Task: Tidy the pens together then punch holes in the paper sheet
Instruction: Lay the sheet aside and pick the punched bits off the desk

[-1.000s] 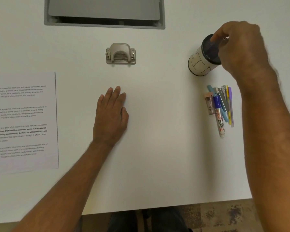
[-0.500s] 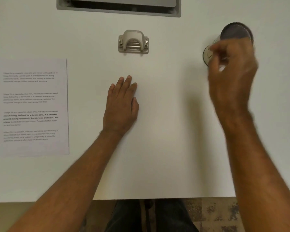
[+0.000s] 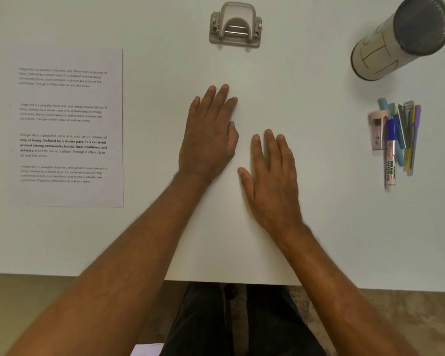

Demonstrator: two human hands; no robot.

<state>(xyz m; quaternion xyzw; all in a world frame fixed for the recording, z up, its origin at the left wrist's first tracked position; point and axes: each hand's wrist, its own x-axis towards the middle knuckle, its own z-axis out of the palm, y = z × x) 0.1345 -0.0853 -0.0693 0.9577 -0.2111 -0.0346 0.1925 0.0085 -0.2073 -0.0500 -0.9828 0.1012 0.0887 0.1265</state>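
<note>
Right now both hands lie flat and empty on the white counter [image 3: 319, 227], fingers straight: the left hand [image 3: 211, 134] a little farther forward, the right hand [image 3: 272, 181] just beside it and nearer the person, neither touching any of the task's things. That resting pose sits between the paper and the pens, so either side is within easy reach. The pens [image 3: 398, 140] lie gathered in a tight bundle at the right, roughly parallel and pointing away from the person, with a white marker sticking out at the near end and a small pinkish item pressed against the bundle's left side. Beyond them stands a tall cylindrical pen holder [image 3: 398, 39], upright with its dark mouth open; judging by that, the pens may be meant to go in it, though none are inside yet as far as can be seen. The paper sheet [image 3: 70, 127], printed with text, lies flat at the far left, well apart from the hole punch [image 3: 235, 27], which sits at the counter's far middle. Punching appears not yet begun.
</note>
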